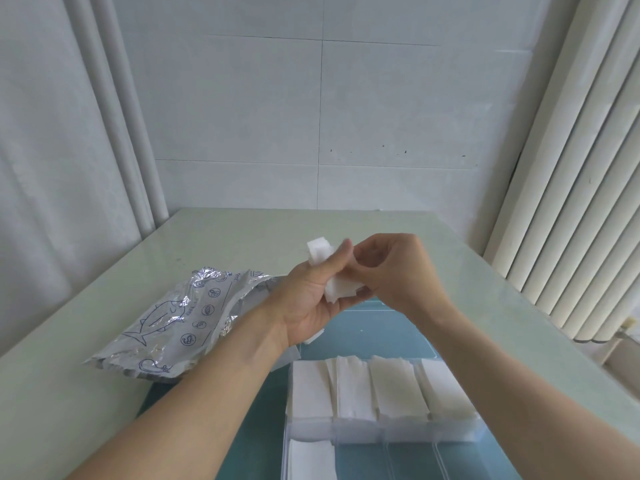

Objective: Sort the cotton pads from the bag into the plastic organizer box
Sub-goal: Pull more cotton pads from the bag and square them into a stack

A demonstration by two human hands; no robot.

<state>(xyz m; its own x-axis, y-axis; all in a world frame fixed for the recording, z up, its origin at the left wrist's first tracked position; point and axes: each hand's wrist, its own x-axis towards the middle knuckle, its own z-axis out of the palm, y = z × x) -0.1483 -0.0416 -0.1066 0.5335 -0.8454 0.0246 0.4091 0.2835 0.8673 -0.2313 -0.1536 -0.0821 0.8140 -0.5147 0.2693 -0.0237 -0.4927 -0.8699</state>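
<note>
Stack of white square cotton pads (341,289) gripped in left hand (311,303), above clear plastic organizer box (381,433). Top pad pinched by right hand (391,268). Pads judged light, soft, clingy; best peeled at corner.

White cotton pads (337,287) held above clear organizer box (381,433), crumpled silver bag (180,327) left

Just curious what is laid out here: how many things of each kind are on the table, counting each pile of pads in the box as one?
Silver foil bag with blue fish drawings: 1
Clear plastic organizer box: 1
Piles of white cotton pads in the box: 5
Bunch of white cotton pads in the hands: 1
Total: 8
</note>
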